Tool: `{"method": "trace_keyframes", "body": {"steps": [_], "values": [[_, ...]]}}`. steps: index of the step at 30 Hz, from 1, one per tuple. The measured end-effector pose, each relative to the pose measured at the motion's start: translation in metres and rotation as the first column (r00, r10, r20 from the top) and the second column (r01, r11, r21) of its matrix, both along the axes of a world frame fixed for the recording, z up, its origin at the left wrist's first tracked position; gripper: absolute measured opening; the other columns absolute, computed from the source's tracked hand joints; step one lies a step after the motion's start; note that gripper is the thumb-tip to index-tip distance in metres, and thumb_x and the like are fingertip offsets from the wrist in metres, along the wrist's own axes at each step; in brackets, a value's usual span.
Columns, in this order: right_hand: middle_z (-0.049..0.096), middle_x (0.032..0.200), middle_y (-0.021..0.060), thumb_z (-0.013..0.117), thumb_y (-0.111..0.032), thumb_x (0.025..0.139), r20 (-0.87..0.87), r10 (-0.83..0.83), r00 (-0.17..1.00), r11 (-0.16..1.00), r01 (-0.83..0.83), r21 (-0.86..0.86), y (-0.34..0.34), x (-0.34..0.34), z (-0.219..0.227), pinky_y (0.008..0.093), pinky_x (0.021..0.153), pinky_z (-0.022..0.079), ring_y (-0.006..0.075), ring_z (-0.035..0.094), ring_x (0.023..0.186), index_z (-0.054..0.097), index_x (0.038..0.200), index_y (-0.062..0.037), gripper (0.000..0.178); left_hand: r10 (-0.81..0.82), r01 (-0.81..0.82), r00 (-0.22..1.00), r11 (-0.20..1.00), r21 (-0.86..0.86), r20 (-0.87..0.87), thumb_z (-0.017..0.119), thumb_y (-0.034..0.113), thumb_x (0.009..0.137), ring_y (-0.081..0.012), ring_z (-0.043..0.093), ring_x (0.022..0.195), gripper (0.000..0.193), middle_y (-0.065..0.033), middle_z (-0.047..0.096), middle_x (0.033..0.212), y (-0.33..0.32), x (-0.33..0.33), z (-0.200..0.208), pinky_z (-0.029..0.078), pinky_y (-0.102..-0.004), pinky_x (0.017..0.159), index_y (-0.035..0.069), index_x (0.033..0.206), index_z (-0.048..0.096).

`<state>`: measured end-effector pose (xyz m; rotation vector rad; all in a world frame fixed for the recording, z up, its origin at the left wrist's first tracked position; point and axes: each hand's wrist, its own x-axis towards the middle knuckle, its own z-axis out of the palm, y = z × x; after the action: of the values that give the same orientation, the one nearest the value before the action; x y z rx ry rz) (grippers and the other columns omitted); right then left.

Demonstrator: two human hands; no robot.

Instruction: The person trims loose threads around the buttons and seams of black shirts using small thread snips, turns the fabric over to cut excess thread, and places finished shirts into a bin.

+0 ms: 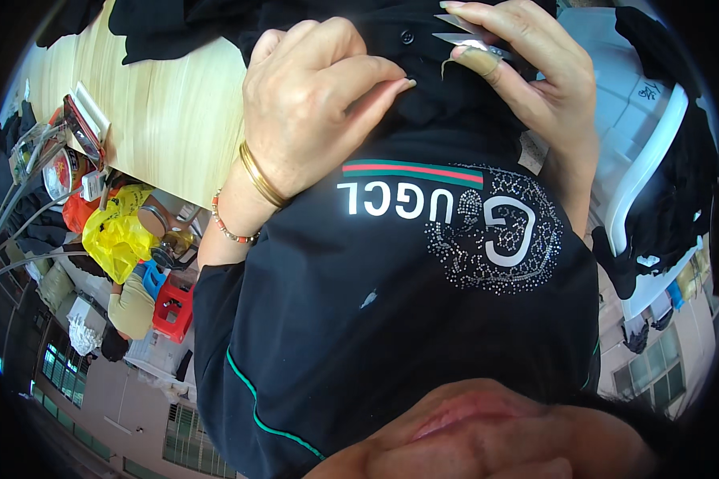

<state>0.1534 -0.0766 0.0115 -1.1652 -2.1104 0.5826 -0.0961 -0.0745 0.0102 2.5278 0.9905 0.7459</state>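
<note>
A black garment (463, 100) with a dark round button (407, 37) lies in front of me. My left hand (311, 96) is closed on it, thumb and index finger pinching the black cloth just below the button. In my right hand (535, 72) is a pair of thread snips (462, 38); their two pointed metal blades stand apart and face left, close to the button. A tan covering wraps my right thumb, and a thin loose thread hangs by its tip. The snips' handle is mostly hidden in the palm.
A pale wooden table (184, 112) extends to the left, with black cloth (172, 32) at its far side. White plastic tubs (631, 184) and dark cloth stand at right. Further left are a yellow plastic bag (120, 231), a red stool (172, 310) and another person (130, 311).
</note>
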Motion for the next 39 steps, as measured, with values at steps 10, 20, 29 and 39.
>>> {"method": "trace_keyframes", "body": {"steps": [10, 20, 29, 39], "values": [[0.068, 0.085, 0.0110, 0.082, -0.006, 0.077, -0.031, 0.017, 0.999, 1.000, -0.017, 0.017, -0.001, -0.001, -0.005, 0.0292, 0.061, 0.048, 0.0199, 0.063, 0.070, 0.073, 0.111, 0.0017, 0.036, 0.068, -0.053, 0.992, 0.988, -0.142, 0.105, 0.090, 0.015, 0.070, -0.0149, 0.051, 0.067, 0.020, 0.0007, 0.056, 0.074, -0.006, -0.005, 0.000, 0.037, -0.0301, 0.062, 0.012, 0.085, 0.077], [0.068, 0.086, 0.0100, 0.081, -0.003, 0.077, -0.071, -0.006, 0.997, 1.000, 0.006, -0.004, -0.001, -0.004, -0.009, 0.0295, 0.064, 0.047, 0.0185, 0.059, 0.072, 0.072, 0.111, 0.0021, 0.035, 0.117, -0.108, 0.992, 0.982, 0.158, -0.046, 0.090, 0.025, 0.069, -0.0157, 0.055, 0.071, 0.023, 0.0022, 0.055, 0.074, -0.002, 0.015, -0.006, 0.036, -0.0313, 0.066, 0.014, 0.084, 0.077], [0.069, 0.085, 0.0115, 0.081, -0.005, 0.078, -0.069, 0.010, 0.998, 0.999, -0.007, 0.038, -0.002, 0.000, -0.011, 0.0295, 0.064, 0.048, 0.0202, 0.063, 0.072, 0.073, 0.111, 0.0020, 0.035, 0.163, -0.084, 0.959, 0.945, -0.315, 0.232, 0.079, -0.004, 0.081, -0.0163, 0.064, 0.090, 0.013, -0.0087, 0.067, 0.099, -0.013, -0.004, -0.002, 0.051, -0.0274, 0.080, 0.001, 0.091, 0.075], [0.068, 0.082, 0.0105, 0.084, -0.010, 0.077, -0.079, 0.067, 0.995, 0.996, -0.063, 0.062, -0.001, -0.005, -0.006, 0.0291, 0.056, 0.049, 0.0207, 0.064, 0.065, 0.074, 0.110, -0.0004, 0.035, 0.258, 0.276, 0.773, 0.687, -0.672, 0.580, 0.066, -0.005, 0.094, -0.0258, 0.065, 0.118, 0.009, -0.0191, 0.064, 0.128, -0.010, -0.015, -0.016, 0.050, -0.0364, 0.105, -0.002, 0.102, 0.069]]}}
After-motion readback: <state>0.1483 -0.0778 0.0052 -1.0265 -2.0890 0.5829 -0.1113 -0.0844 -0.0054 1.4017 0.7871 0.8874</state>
